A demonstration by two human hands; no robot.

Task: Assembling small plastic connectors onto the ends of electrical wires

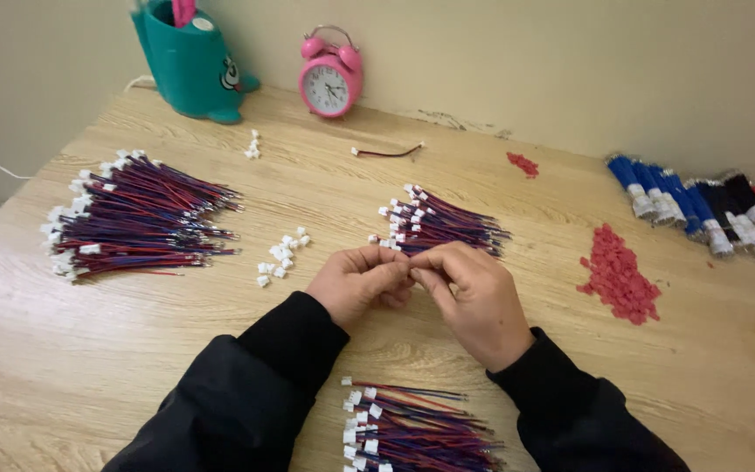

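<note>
Both hands pinch connector; wire bundle just behind.

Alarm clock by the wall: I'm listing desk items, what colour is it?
Pink, with a white face; the alarm clock shows clearly in the head view.

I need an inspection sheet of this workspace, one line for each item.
Surface: wooden table, light grain.
Job's things: wire bundle with white plugs just beyond the hands; loose white connectors.
Clutter: red pieces heap, pink alarm clock, teal holder.
Grippers: left hand and right hand pinch together; what they hold is hidden.
Cables: large bundle, near bundle, single lead.
Surroundings: beige wall.
</note>
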